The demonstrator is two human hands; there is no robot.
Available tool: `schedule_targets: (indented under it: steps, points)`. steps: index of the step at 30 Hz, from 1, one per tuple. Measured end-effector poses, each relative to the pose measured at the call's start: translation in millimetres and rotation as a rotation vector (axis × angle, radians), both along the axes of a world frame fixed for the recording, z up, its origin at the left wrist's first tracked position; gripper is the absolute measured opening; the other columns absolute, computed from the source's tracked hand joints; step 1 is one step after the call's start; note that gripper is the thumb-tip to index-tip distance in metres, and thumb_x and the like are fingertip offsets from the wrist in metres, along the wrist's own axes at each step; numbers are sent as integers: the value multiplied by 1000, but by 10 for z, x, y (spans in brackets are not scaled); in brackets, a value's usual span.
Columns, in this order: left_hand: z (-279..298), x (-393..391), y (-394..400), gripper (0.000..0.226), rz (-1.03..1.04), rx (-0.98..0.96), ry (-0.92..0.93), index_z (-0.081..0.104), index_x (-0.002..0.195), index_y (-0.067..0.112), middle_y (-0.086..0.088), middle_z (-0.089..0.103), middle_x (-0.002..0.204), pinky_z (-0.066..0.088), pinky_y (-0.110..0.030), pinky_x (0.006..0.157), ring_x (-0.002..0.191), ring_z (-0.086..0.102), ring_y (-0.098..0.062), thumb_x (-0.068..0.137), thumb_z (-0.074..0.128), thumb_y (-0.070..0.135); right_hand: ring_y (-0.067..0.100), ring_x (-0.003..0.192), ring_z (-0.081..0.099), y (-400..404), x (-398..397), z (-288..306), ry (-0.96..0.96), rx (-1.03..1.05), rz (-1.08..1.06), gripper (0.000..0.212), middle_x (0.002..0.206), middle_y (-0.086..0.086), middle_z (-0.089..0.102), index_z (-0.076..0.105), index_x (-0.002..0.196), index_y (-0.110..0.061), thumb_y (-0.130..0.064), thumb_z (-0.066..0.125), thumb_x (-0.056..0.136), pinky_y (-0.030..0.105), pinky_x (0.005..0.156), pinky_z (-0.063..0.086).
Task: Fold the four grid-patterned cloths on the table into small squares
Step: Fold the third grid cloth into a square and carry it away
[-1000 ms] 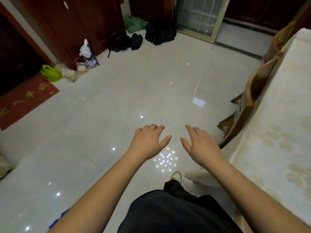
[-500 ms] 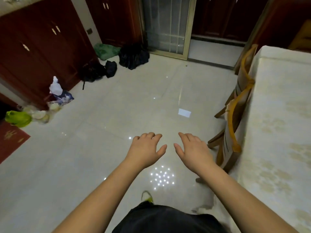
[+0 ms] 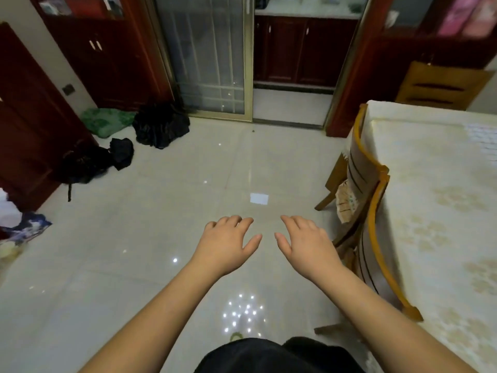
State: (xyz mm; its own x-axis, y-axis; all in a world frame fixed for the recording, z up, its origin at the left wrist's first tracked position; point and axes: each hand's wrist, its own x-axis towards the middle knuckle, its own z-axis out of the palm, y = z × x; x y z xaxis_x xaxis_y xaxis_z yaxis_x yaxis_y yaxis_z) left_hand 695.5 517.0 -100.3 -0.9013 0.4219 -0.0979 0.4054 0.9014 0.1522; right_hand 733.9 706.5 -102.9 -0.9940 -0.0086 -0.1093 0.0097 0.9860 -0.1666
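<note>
My left hand [image 3: 228,243] and my right hand [image 3: 306,246] hover side by side over the tiled floor, palms down, fingers relaxed, holding nothing. The table [image 3: 430,211] with a pale floral cover stands at the right. At its far right edge a pale grid-patterned cloth [image 3: 484,138] lies flat, cut off by the frame. Both hands are well left of the table and apart from the cloth.
Two wooden chairs [image 3: 368,205] are pushed against the table's left side, and another chair [image 3: 441,87] stands behind it. Dark bags [image 3: 161,125] and a green cushion [image 3: 107,121] lie by the red cabinets. A sliding glass door [image 3: 209,55] is ahead.
The view has swung up and to the right, bringing more of the table and the glass door into sight. Both hands keep the same pose in front of me.
</note>
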Motion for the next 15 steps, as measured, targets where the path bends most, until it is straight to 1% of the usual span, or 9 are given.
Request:
schedule_targets:
  steps: [1, 4, 6, 10, 12, 15]
  points:
    - [25, -134, 19, 80, -24, -6, -5, 38, 142, 31, 6, 48, 139, 33, -39, 101, 129, 43, -17, 81, 2, 68, 22, 129, 43, -1, -90, 24, 4, 3, -13, 54, 144, 2, 45, 34, 146, -21, -48, 30, 100, 38, 102, 35]
    - [25, -471, 122, 59, -88, -22, -42, 35, 144, 30, 5, 45, 143, 32, -40, 103, 132, 40, -18, 95, 23, 61, 22, 127, 45, 52, -336, 51, -8, 1, -63, 54, 141, 2, 47, 34, 146, -21, -49, 29, 100, 38, 102, 36]
    - [26, -680, 213, 55, -128, -23, -52, 32, 145, 31, 6, 43, 144, 32, -39, 103, 133, 38, -18, 97, 29, 57, 22, 126, 45, 122, -517, 51, -25, 6, -85, 54, 140, 2, 49, 34, 145, -21, -49, 28, 100, 38, 102, 37]
    - [-8, -1166, 434, 55, -192, -19, -49, 31, 146, 30, 5, 43, 144, 34, -39, 101, 133, 39, -18, 97, 32, 54, 21, 124, 47, 319, -910, 27, -22, 43, -112, 52, 136, 1, 51, 40, 141, -22, -50, 28, 99, 38, 101, 37]
    - [-19, -1443, 580, 54, -207, -28, -38, 32, 146, 29, 5, 43, 144, 34, -39, 102, 133, 39, -18, 97, 32, 54, 21, 124, 47, 446, -1123, -11, -13, 67, -138, 52, 136, 0, 52, 42, 140, -23, -51, 28, 99, 39, 103, 34]
    - [-31, -1874, 854, 55, -243, -38, -21, 32, 146, 29, 5, 43, 143, 33, -38, 103, 133, 39, -18, 97, 32, 54, 20, 126, 46, 685, -1490, -80, -19, 84, -184, 53, 137, -2, 51, 41, 140, -25, -53, 25, 98, 37, 105, 32]
